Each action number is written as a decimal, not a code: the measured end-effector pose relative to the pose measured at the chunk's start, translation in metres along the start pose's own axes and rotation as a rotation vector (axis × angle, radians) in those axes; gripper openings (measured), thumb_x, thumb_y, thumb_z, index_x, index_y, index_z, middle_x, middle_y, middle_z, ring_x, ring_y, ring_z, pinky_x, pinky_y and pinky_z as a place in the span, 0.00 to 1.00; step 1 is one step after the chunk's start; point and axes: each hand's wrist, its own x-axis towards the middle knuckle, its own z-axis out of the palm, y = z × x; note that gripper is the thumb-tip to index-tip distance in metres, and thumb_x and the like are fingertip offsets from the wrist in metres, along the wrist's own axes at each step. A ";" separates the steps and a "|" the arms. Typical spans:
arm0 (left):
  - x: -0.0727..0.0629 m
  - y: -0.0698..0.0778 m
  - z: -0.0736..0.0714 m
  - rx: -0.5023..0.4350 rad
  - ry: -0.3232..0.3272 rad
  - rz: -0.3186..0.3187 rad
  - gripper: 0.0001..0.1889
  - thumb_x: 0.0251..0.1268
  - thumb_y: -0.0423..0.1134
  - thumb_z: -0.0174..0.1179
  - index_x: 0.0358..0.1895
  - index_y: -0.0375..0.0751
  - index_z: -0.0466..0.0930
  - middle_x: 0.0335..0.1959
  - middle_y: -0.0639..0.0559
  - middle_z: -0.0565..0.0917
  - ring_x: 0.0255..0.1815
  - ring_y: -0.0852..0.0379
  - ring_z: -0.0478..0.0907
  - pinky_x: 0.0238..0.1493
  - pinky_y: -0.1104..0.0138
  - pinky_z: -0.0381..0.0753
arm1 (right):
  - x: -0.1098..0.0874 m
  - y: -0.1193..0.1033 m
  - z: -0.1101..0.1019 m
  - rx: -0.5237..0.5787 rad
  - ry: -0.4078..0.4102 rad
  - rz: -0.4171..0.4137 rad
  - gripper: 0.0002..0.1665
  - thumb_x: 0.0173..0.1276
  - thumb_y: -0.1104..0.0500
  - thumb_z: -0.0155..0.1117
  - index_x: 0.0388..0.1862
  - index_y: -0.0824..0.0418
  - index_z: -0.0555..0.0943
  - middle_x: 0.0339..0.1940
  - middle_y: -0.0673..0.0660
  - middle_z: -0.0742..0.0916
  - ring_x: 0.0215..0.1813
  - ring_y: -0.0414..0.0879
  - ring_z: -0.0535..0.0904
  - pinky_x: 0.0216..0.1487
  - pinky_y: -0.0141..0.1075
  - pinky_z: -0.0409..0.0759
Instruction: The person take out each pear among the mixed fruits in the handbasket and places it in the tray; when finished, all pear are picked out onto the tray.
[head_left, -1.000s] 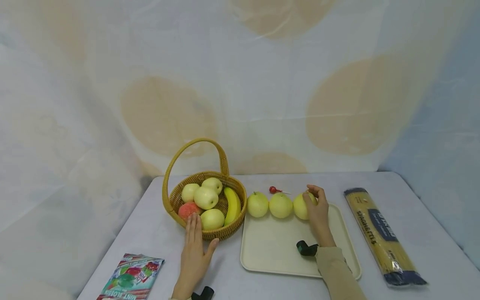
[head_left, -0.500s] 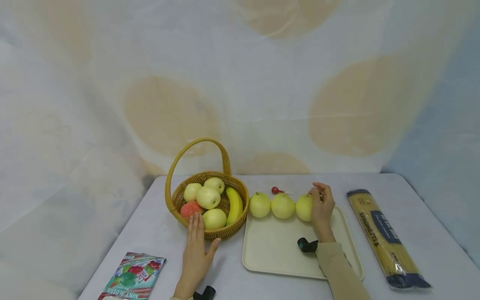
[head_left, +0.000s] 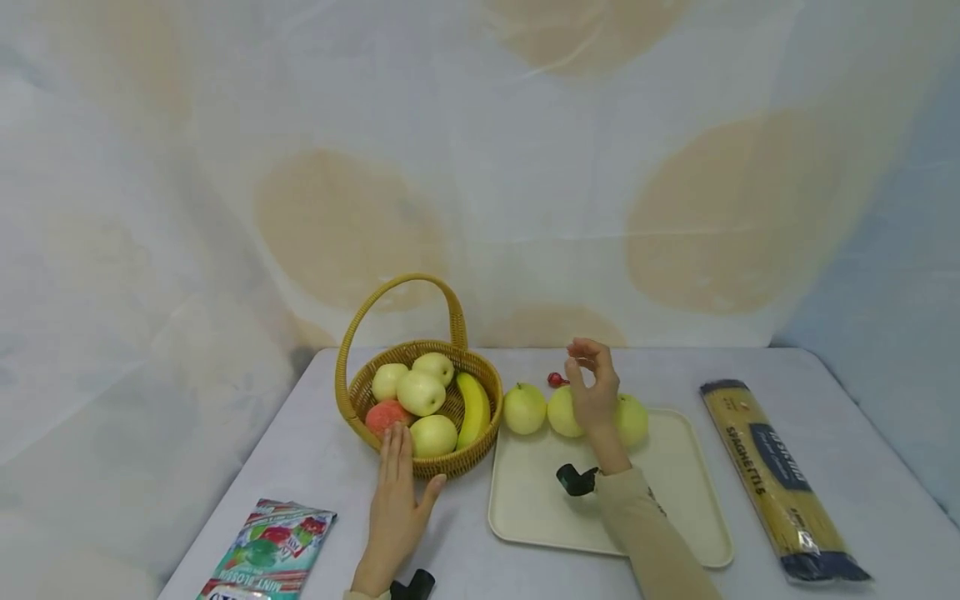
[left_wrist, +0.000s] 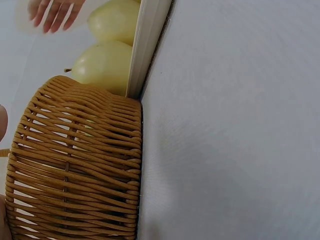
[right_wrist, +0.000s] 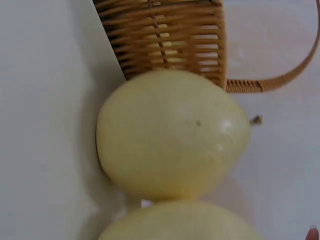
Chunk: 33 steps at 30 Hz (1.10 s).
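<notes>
My left hand [head_left: 396,504] rests with straight fingers against the near rim of the wicker basket [head_left: 480,454]. Inside the basket are several pale green apples [head_left: 422,392], a reddish peach [head_left: 386,417] and a banana [head_left: 472,410]. Three yellow-green pears stand in a row along the back of the cream tray [head_left: 547,508]: a left pear [head_left: 524,408], a middle pear [head_left: 561,412] and a right pear [head_left: 632,421]. Over the middle and right pears hovers my right hand [head_left: 597,400], fingers loosely curved around nothing, partly hiding both. In the right wrist view the left pear [right_wrist: 172,135] is close to the camera.
A red lollipop [head_left: 555,380] lies behind the tray, its stick hidden by the right hand. At the right is a spaghetti pack [head_left: 780,479]. A candy bag [head_left: 270,546] lies at the front left. The basket's handle [head_left: 401,279] arches upward.
My right hand has come off the right pear and moved left and slightly up, toward the middle pear. The left hand stays at the basket; the head view has shifted slightly.
</notes>
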 end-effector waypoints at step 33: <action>0.001 0.000 0.002 0.010 0.013 -0.017 0.47 0.60 0.46 0.66 0.76 0.32 0.49 0.77 0.36 0.54 0.80 0.42 0.45 0.72 0.81 0.26 | -0.031 0.019 0.124 -0.013 -0.611 0.232 0.35 0.69 0.58 0.61 0.72 0.62 0.61 0.71 0.64 0.68 0.69 0.65 0.66 0.61 0.60 0.73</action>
